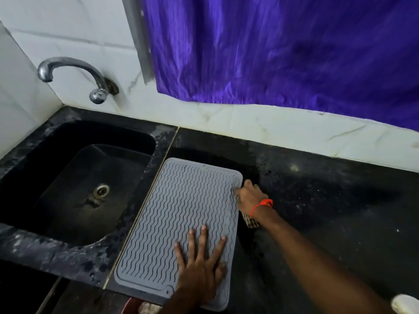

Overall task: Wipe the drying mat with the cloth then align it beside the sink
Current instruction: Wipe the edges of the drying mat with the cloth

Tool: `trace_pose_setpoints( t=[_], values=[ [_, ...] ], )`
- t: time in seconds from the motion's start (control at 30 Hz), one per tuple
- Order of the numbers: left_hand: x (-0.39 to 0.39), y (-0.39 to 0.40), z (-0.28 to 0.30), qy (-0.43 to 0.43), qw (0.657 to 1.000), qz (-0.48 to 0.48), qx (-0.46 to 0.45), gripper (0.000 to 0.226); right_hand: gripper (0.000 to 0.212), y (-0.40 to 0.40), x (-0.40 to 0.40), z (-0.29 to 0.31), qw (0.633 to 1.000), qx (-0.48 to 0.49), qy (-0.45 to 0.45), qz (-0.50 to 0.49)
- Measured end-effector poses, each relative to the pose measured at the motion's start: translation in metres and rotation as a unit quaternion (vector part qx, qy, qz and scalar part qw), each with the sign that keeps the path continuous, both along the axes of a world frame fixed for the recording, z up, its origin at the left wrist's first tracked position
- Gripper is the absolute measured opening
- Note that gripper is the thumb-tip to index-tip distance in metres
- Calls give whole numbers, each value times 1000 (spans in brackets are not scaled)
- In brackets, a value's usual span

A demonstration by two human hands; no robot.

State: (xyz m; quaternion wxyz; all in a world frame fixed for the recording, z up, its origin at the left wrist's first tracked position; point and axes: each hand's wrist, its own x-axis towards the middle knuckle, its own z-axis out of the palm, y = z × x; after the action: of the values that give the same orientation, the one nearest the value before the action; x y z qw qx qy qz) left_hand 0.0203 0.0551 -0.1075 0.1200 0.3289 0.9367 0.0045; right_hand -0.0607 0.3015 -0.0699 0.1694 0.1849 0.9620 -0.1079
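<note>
The grey ribbed drying mat (179, 218) lies on the black counter just right of the black sink (74, 177), its long edge close to the sink's rim. My left hand (201, 266) presses flat on the mat's near right part, fingers spread. My right hand (250, 198) is at the mat's far right edge, fingers curled at that edge. A checked cloth (250, 222) shows under my right wrist, mostly hidden; whether the hand grips it I cannot tell.
A chrome tap (74, 75) juts from the white tiled wall above the sink. A purple curtain (283, 53) hangs over the counter's back. A white object (404, 303) sits at the near right corner. The black counter (328, 200) stretches to the right.
</note>
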Motion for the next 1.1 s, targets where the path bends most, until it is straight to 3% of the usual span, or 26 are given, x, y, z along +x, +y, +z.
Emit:
trace_pose_setpoints(
  t=[0.1,0.27,0.4,0.57,0.7,0.93,1.1],
  values=[
    [0,-1,3,15,1000,-3,-5,58,39,-2,-5,0,999,8,-15,31],
    [-3,0,5,1,1000,-5,-22,75,45,15,-4,5,1000,1,-16,18],
    [-1,-4,4,-31,999,-7,-9,73,49,21,1,5,1000,11,-19,4],
    [0,1,9,-49,999,-11,-7,72,28,32,-4,10,992,-42,52,-108],
    [3,5,15,-49,999,-17,4,73,45,37,-28,15,972,-101,49,-207],
    [2,1,17,-54,998,-32,-8,76,44,31,-56,16,972,-70,14,-222],
    [1,1,18,-46,998,-27,-19,78,35,39,-56,17,965,-108,23,-236]
  ],
)
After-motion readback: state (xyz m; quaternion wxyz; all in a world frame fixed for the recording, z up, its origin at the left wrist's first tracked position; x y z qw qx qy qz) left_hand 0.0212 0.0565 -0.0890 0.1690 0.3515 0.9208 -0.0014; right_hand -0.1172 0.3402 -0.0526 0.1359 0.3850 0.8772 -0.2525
